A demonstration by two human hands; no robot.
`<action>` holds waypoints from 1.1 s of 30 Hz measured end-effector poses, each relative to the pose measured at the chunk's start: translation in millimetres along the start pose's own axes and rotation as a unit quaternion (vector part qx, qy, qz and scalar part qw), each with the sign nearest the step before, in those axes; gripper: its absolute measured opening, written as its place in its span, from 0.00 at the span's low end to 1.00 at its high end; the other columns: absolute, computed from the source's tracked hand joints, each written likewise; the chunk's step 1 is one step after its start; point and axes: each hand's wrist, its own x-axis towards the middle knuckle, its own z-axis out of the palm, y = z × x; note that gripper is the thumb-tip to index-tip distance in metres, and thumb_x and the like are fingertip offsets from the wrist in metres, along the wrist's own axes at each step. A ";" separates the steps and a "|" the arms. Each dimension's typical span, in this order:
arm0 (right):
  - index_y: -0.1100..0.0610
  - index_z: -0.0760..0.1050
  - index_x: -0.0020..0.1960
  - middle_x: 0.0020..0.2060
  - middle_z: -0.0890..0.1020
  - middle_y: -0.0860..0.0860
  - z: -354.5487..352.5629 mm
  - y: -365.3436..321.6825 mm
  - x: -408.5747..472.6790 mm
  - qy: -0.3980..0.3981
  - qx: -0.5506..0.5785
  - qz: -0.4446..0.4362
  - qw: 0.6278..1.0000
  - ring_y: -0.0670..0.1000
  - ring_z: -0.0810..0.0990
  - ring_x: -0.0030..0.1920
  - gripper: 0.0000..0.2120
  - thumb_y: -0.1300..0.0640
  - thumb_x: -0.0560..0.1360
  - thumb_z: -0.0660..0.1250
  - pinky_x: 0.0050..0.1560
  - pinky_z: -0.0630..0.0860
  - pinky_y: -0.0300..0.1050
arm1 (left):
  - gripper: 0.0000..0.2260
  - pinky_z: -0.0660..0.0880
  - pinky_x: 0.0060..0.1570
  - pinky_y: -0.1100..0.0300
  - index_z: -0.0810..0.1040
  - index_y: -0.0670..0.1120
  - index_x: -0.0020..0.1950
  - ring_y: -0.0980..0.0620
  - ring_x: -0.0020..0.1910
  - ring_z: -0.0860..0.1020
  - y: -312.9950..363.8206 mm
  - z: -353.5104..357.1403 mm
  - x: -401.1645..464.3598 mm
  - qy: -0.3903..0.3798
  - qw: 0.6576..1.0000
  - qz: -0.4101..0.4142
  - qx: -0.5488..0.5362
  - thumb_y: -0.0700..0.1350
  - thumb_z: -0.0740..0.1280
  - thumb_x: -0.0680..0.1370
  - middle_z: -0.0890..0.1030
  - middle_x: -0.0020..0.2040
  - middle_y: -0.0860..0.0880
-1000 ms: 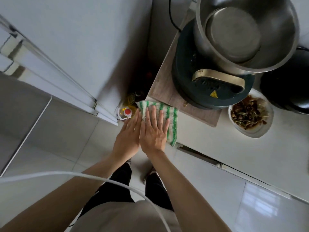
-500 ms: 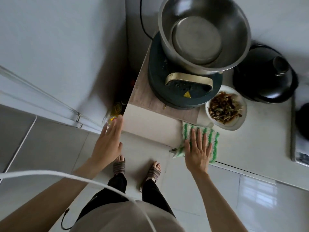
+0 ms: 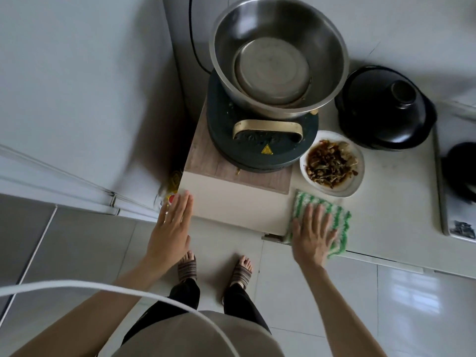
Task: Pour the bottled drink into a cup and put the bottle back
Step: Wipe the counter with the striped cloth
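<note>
**Inspector A:** Head view, the only one we have. We note the left hand [image 3: 173, 229] flat, fingers straight and together, holding nothing, raised beside the left end of the counter [image 3: 231, 199]. The right hand [image 3: 313, 234] lies spread, palm down, pressing a green-and-white striped cloth [image 3: 337, 215] at the counter's front edge.

**Inspector B:** Agreed. And the task's bottle?

**Inspector A:** We see a bottle with a red cap [image 3: 172, 198], yellowish and clear, standing low in the gap between the counter end and the white cabinet [image 3: 77, 99], just beyond the left fingertips. The hand and the counter corner hide most of it. Whether this is the drink in question, we cannot tell. No cup is in view.

**Inspector B:** Handling?

**Inspector A:** Our judgement only: it looks like thin plastic, so it would give under a squeeze, and it may be weighty if full. We cannot read the fill level. We would take it round the body below the shoulder, not by the cap, and lift it straight up out of the narrow gap.

**Inspector B:** Other items?

**Inspector A:** A steel bowl [image 3: 278, 55] sits on a dark round cooker [image 3: 262, 153], with a plate of food [image 3: 332, 163] and a black lidded pot [image 3: 383, 109] to the right.
</note>
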 end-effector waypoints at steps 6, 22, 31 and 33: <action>0.48 0.51 0.82 0.81 0.49 0.48 52.8 -148.3 -54.6 0.002 0.022 -0.184 0.983 0.58 0.42 0.81 0.26 0.45 0.85 0.46 0.78 0.38 0.63 | 0.48 0.57 0.78 0.43 0.46 0.38 0.81 0.40 0.81 0.48 1.8 5.6 3.9 0.007 1.000 -0.007 -0.006 0.43 0.70 0.68 0.49 0.82 0.40; 0.42 0.46 0.81 0.82 0.48 0.46 -2.3 47.0 -7.0 0.004 0.003 -0.039 0.999 0.50 0.39 0.81 0.26 0.42 0.83 0.43 0.79 0.42 0.63 | 0.52 0.57 0.77 0.43 0.46 0.36 0.80 0.39 0.81 0.49 7.4 4.7 1.8 0.006 0.999 -0.018 -0.048 0.40 0.75 0.65 0.47 0.82 0.38; 0.45 0.41 0.82 0.82 0.41 0.48 -17.0 45.4 13.9 0.016 0.045 0.126 0.991 0.54 0.37 0.81 0.30 0.40 0.82 0.40 0.77 0.34 0.64 | 0.51 0.56 0.77 0.43 0.46 0.35 0.80 0.38 0.81 0.48 9.7 3.7 4.7 0.008 0.999 -0.016 -0.030 0.40 0.74 0.66 0.47 0.81 0.37; 0.45 0.37 0.82 0.81 0.37 0.48 -2.7 3.6 4.3 0.010 0.050 0.106 0.993 0.54 0.33 0.80 0.30 0.39 0.82 0.39 0.77 0.32 0.63 | 0.51 0.56 0.78 0.43 0.45 0.35 0.80 0.39 0.81 0.47 9.6 6.0 6.3 0.014 0.999 -0.019 -0.033 0.40 0.74 0.67 0.46 0.81 0.36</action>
